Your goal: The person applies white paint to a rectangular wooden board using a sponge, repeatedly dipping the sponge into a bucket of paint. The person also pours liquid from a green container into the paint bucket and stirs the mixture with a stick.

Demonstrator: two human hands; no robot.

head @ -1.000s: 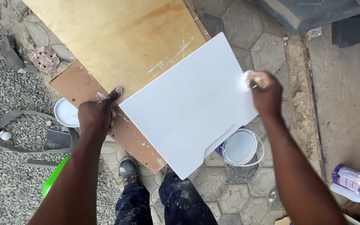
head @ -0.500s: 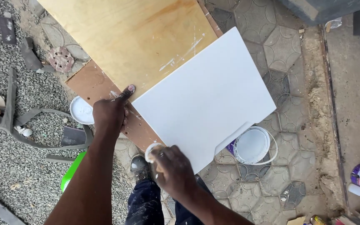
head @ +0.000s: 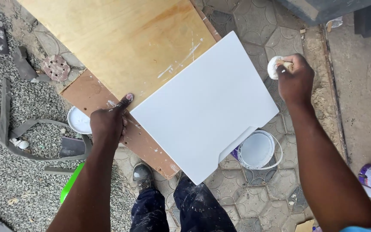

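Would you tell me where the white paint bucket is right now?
In the head view, the white paint bucket sits on the paving, right of centre, partly under the white panel's lower edge.

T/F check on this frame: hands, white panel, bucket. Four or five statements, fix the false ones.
1. The right hand holds a white pad off the white panel. True.
2. The left hand is lifted clear of the boards. False: it presses on the brown board at the panel's left corner.
3. The paint bucket stands on the panel. False: it is on the paving, below the panel's edge.
4. The panel lies partly on a plywood sheet. True.
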